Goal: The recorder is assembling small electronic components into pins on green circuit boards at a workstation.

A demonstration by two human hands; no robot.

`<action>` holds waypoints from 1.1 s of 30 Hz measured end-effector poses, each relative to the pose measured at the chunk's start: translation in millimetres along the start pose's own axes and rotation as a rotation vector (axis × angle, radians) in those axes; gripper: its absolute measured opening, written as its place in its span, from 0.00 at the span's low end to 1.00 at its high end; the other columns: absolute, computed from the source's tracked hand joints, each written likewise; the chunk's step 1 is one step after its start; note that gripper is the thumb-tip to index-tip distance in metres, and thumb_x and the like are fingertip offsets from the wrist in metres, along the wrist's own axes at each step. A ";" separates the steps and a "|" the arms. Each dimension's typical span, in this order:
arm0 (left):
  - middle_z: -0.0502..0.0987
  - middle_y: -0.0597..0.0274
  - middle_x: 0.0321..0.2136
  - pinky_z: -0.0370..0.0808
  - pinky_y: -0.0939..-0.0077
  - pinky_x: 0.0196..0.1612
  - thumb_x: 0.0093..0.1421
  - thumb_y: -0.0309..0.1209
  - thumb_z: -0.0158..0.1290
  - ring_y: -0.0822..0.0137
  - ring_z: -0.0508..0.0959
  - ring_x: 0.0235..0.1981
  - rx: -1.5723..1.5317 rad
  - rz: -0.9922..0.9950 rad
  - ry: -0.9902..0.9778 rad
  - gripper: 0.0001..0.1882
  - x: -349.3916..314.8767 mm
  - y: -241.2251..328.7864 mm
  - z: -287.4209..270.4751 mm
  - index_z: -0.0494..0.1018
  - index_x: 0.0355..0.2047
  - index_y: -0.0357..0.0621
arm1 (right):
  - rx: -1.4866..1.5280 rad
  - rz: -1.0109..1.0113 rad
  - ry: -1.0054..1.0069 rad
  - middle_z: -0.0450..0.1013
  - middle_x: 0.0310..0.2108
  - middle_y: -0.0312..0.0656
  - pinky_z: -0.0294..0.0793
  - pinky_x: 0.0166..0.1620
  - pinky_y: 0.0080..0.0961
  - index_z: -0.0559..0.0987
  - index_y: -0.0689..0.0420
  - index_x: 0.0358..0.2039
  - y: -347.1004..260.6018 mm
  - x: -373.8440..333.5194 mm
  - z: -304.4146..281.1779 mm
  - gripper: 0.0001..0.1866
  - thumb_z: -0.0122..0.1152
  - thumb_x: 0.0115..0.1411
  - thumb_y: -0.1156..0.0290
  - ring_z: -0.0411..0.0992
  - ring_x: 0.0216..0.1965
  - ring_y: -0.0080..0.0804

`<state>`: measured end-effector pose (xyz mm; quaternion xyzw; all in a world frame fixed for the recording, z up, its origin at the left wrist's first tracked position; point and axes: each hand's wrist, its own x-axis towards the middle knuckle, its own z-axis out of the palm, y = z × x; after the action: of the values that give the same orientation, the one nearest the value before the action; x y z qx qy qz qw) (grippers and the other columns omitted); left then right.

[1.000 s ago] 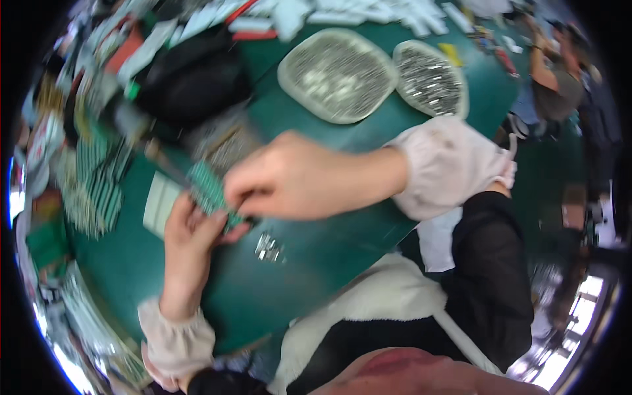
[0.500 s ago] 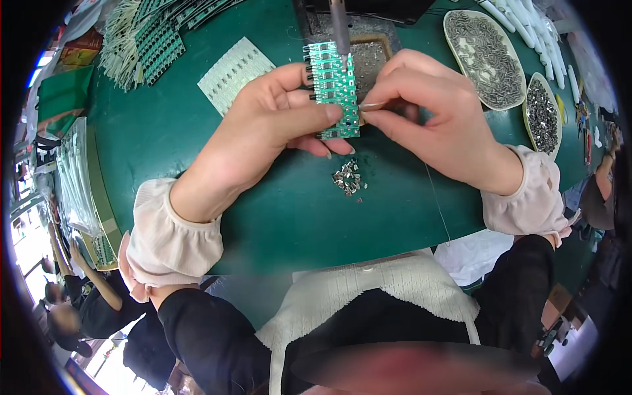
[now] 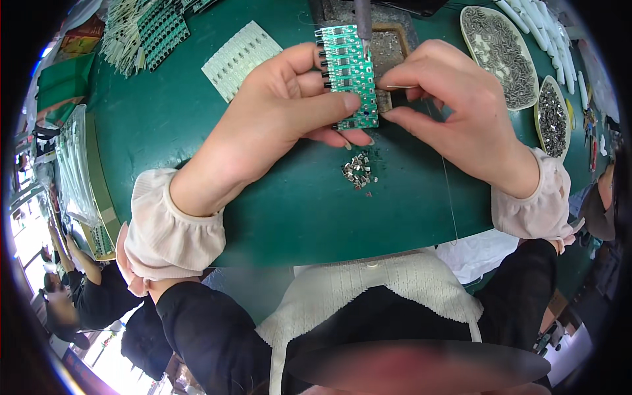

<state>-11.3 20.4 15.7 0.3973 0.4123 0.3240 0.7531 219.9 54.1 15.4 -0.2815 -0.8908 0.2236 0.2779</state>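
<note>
My left hand [image 3: 283, 112] is closed on a green circuit board panel [image 3: 349, 72], its thumb pressed across the lower part and fingers behind. Rows of small components cover the panel, with black parts sticking out along its left edge. From above, a soldering iron [image 3: 363, 23] reaches down, its tip at the panel's upper right edge; whether it touches is hard to tell. To the right of the panel, my right hand [image 3: 454, 99] holds a thin solder wire [image 3: 401, 87] at the index finger, with the thumb apart. The wire's tail trails down to the table edge.
Small metal pieces [image 3: 357, 171] lie on the green table [image 3: 296, 217] below the panel. A white panel [image 3: 240, 60] rests at the left, near stacked boards [image 3: 164, 36]. Trays of metal parts [image 3: 500, 59] and dark parts [image 3: 552, 122] stand at the right, beside white tubes [image 3: 543, 39].
The panel, my left hand and the iron appear farther right and slightly higher, as the view shifts too. My right thumb and index finger have parted, and the wire has drawn away from the panel.
</note>
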 end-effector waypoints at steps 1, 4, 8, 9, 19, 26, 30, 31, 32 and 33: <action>0.81 0.59 0.40 0.79 0.83 0.33 0.63 0.23 0.53 0.66 0.84 0.33 0.021 0.020 0.009 0.17 -0.5 -0.2 0.9 0.67 0.53 0.37 | 0.001 0.001 0.000 0.71 0.31 0.37 0.67 0.27 0.20 0.80 0.58 0.37 0.2 0.0 0.1 0.17 0.72 0.44 0.81 0.71 0.28 0.25; 0.81 0.56 0.42 0.80 0.84 0.30 0.64 0.22 0.52 0.62 0.84 0.32 0.076 0.028 0.050 0.24 0.1 -1.4 3.7 0.62 0.59 0.38 | 0.003 -0.016 0.019 0.72 0.31 0.37 0.68 0.27 0.20 0.80 0.58 0.37 1.0 -0.5 0.0 0.17 0.71 0.44 0.82 0.71 0.28 0.25; 0.81 0.56 0.42 0.80 0.84 0.29 0.64 0.22 0.52 0.64 0.84 0.32 0.079 0.043 0.055 0.23 -1.1 -1.6 5.3 0.63 0.59 0.38 | 0.123 0.049 -0.030 0.73 0.32 0.37 0.69 0.28 0.19 0.79 0.58 0.39 0.0 2.3 -4.0 0.16 0.70 0.48 0.81 0.71 0.29 0.22; 0.80 0.57 0.41 0.79 0.84 0.29 0.63 0.22 0.52 0.64 0.84 0.31 0.081 0.074 0.071 0.23 -0.8 -3.0 5.0 0.63 0.59 0.38 | 0.218 0.127 -0.081 0.73 0.32 0.36 0.70 0.28 0.18 0.78 0.59 0.39 -0.9 3.9 -5.7 0.13 0.68 0.51 0.81 0.71 0.29 0.21; 0.80 0.57 0.37 0.79 0.84 0.30 0.63 0.24 0.54 0.67 0.83 0.29 0.128 0.250 0.160 0.19 3.5 5.5 2.7 0.66 0.53 0.38 | 0.312 0.328 -0.002 0.65 0.23 0.27 0.59 0.26 0.09 0.69 0.58 0.32 -15.7 11.0 -11.0 0.06 0.58 0.63 0.77 0.64 0.23 0.10; 0.80 0.54 0.40 0.83 0.77 0.32 0.62 0.17 0.52 0.61 0.84 0.32 0.000 0.080 0.231 0.27 -0.5 33.4 20.4 0.58 0.60 0.36 | 0.136 0.210 0.048 0.68 0.22 0.30 0.57 0.19 0.12 0.74 0.61 0.29 -19.0 14.0 -17.2 0.06 0.65 0.57 0.79 0.62 0.17 0.09; 0.80 0.53 0.40 0.83 0.77 0.32 0.62 0.17 0.52 0.60 0.84 0.31 0.049 0.099 0.244 0.27 -5.2 36.0 20.2 0.58 0.60 0.35 | 0.230 0.200 0.088 0.69 0.23 0.32 0.57 0.20 0.12 0.74 0.61 0.30 -20.0 14.8 -13.4 0.06 0.65 0.57 0.79 0.63 0.17 0.10; 0.80 0.53 0.40 0.83 0.78 0.31 0.62 0.17 0.52 0.60 0.84 0.31 0.052 0.101 0.259 0.27 -6.1 36.3 20.8 0.58 0.60 0.35 | 0.246 0.201 0.090 0.69 0.24 0.32 0.58 0.20 0.12 0.74 0.61 0.30 -20.1 14.7 -13.0 0.06 0.65 0.58 0.79 0.63 0.18 0.10; 0.80 0.53 0.40 0.83 0.78 0.31 0.62 0.17 0.52 0.60 0.84 0.31 0.050 0.100 0.260 0.27 -5.7 35.5 19.8 0.58 0.60 0.35 | 0.247 0.202 0.088 0.69 0.24 0.32 0.58 0.20 0.12 0.74 0.61 0.30 -19.8 14.6 -12.2 0.06 0.65 0.58 0.79 0.63 0.18 0.10; 0.80 0.53 0.40 0.83 0.78 0.31 0.62 0.17 0.52 0.60 0.84 0.31 0.036 0.110 0.242 0.27 -4.4 34.7 18.4 0.58 0.60 0.35 | 0.236 0.189 0.091 0.69 0.24 0.32 0.58 0.20 0.12 0.74 0.61 0.31 -19.1 14.6 -11.3 0.06 0.65 0.58 0.79 0.64 0.18 0.10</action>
<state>-2.6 27.2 53.7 0.3909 0.4836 0.4029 0.6716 209.7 51.8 39.9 -0.3396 -0.8142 0.3389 0.3269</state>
